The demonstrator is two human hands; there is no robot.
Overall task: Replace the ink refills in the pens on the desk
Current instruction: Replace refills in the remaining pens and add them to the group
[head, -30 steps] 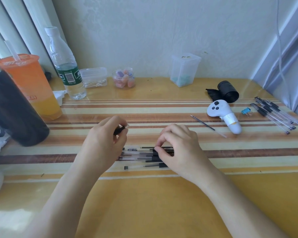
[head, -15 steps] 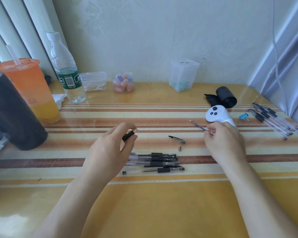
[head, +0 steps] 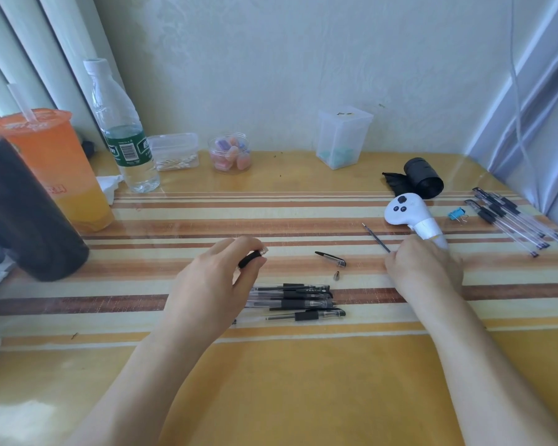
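Observation:
My left hand (head: pixel 216 281) holds an uncapped pen barrel (head: pixel 253 257) with a black grip, its open end pointing up and to the right. A pile of several black gel pens (head: pixel 298 300) lies just right of that hand. A black pen cap (head: pixel 331 258) and a small metal tip (head: pixel 336 275) lie between my hands. My right hand (head: pixel 424 268) pinches the near end of a thin ink refill (head: pixel 375 237) that lies on the desk. Another group of pens (head: pixel 512 220) lies at the far right.
A white controller (head: pixel 409 214), a blue binder clip (head: pixel 457 215) and a black roll (head: pixel 422 177) sit beyond my right hand. An orange drink cup (head: pixel 55 169), a dark bottle (head: pixel 23 220), a water bottle (head: pixel 123 133) and small plastic containers (head: pixel 342 140) line the left and back.
My right hand left the pen pile and moved right to the refill by the controller. A cap and metal tip now lie on the desk. My left hand keeps the barrel.

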